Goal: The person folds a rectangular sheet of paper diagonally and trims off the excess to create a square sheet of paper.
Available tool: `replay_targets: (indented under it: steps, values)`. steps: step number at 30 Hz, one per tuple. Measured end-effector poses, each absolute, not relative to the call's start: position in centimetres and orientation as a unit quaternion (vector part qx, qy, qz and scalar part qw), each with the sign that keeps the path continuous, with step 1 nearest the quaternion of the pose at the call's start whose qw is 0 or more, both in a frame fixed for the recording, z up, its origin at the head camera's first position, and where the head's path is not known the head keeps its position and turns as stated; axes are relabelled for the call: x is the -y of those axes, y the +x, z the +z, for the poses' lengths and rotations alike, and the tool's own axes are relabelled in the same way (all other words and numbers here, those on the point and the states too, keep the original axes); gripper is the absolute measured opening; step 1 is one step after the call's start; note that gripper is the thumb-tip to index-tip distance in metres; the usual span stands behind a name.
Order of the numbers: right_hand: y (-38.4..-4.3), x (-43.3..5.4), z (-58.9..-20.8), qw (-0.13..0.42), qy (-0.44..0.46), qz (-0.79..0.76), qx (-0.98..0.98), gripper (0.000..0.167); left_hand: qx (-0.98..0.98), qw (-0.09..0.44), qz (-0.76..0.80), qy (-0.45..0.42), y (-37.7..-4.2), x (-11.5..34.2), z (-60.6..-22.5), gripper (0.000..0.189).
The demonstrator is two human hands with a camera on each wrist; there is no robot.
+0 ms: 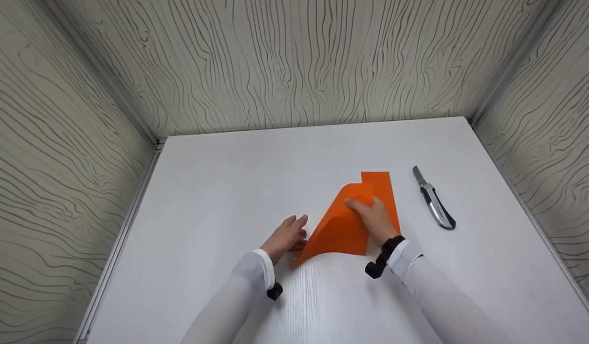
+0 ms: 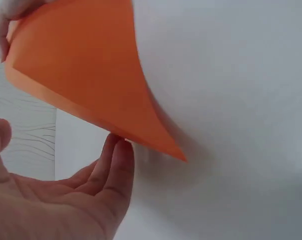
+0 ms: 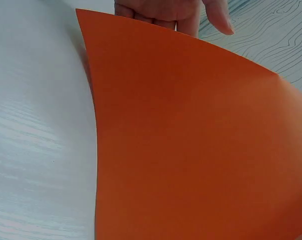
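A sheet of orange paper (image 1: 342, 224) is raised and bowed above the white table, its near left corner pointing down. My right hand (image 1: 378, 222) grips it on the right, with the thumb across its face. In the left wrist view, fingers of the right hand (image 2: 15, 15) curl over the paper's edge. My left hand (image 1: 287, 236) is at the paper's left edge. Its extended fingertips touch the underside of that edge in the left wrist view, and the thumb stands apart. Behind the right hand lies a flat orange strip (image 1: 380, 179); whether it joins the sheet I cannot tell.
A utility knife (image 1: 435, 200) with its blade out lies to the right of the paper. The white table (image 1: 218, 181) is bounded by wood-patterned panels (image 1: 294, 62) at the back and both sides. Each wrist wears a black camera strap (image 1: 387, 253).
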State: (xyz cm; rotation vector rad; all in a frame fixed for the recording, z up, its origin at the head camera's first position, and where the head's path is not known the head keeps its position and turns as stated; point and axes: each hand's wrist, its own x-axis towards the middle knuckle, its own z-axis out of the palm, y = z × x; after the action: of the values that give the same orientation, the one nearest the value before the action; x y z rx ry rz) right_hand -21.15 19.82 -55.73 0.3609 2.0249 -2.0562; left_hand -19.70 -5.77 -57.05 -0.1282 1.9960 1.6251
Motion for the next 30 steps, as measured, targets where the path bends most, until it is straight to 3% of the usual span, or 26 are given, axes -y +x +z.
replay_targets:
  steps: [8, 12, 16, 25, 30]
  values:
    - [-21.4, -19.5, -55.5, 0.101, 0.078, -0.726, -0.675, 0.054, -0.735, 0.316, 0.595, -0.077, -19.9, 6.1, -56.8, 0.071]
    - [-21.7, -19.5, -55.4, 0.097, 0.066, -0.733, -0.67, 0.054, -0.707, 0.316, 0.627, -0.081, -20.3, 6.3, -56.9, 0.052]
    - [-22.0, -19.6, -55.3, 0.101, 0.072, -0.721, -0.682, 0.056, -0.695, 0.276, 0.654, -0.117, -20.8, 6.6, -57.2, 0.036]
    - [-23.2, -19.4, -56.0, 0.126, 0.106, -0.65, -0.742, 0.067, -0.761, 0.17, 0.614, -0.125, -22.1, 7.4, -58.2, 0.033]
    - [-23.5, -18.6, -56.9, 0.131, 0.11, -0.602, -0.78, 0.082, -0.796, 0.121, 0.58, -0.126, -22.8, 7.4, -59.0, 0.032]
